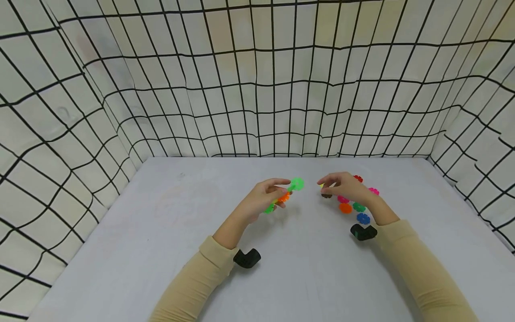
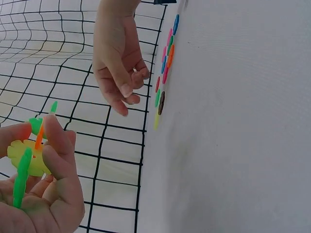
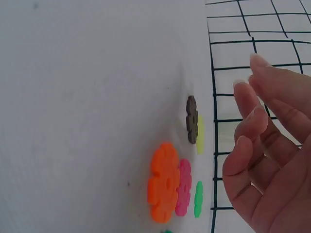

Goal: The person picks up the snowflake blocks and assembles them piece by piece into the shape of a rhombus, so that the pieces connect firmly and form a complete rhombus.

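My left hand (image 1: 259,200) pinches a joined chain of plastic flower-shaped discs. A bright green disc (image 1: 297,184) sticks out at its far end, an orange disc (image 1: 284,197) sits in the middle, and a yellow disc (image 2: 18,147) shows in the left wrist view. Fingers hide part of the chain. Above the loose flower discs hovers my right hand (image 1: 349,187), its fingers loosely bent with nothing between them in the right wrist view. Nearest to it lie a brown disc (image 3: 192,119) and a yellow one (image 3: 200,136) behind it.
More loose discs lie on the white table (image 1: 161,250) around the right hand: orange (image 1: 345,208), green (image 1: 359,207), blue (image 1: 363,218), pink (image 1: 374,191) and red (image 1: 358,178). White walls with a black grid (image 1: 273,85) enclose the table's back and sides.
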Tool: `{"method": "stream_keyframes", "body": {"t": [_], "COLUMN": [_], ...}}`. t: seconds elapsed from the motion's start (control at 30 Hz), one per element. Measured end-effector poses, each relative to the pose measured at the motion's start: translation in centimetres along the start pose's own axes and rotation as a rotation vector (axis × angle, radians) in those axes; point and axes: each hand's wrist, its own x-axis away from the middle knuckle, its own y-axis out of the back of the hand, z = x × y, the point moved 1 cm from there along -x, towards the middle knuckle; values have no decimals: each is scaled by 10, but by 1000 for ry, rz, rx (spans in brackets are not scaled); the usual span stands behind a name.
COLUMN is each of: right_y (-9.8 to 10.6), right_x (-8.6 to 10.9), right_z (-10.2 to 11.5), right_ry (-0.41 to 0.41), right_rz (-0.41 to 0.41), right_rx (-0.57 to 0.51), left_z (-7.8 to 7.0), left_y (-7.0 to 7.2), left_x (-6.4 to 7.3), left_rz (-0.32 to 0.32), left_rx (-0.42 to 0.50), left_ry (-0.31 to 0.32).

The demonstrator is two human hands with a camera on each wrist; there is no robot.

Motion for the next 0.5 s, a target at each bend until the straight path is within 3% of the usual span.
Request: {"method": "stream_keyframes", "body": {"t": [0.23,0.5], "right_y": [7,8], "right_x": [-3,-11], "right_z": [-10,-8], "right_ry": [-76,-99], "right_rz": [11,46], "right_rx": [136,189], "left_z": [2,0], "left_y": [0,0], "left_x": [-1,0], "left_rz": [13,25], "left_rx": [21,18], "left_ry": [12,11]}}
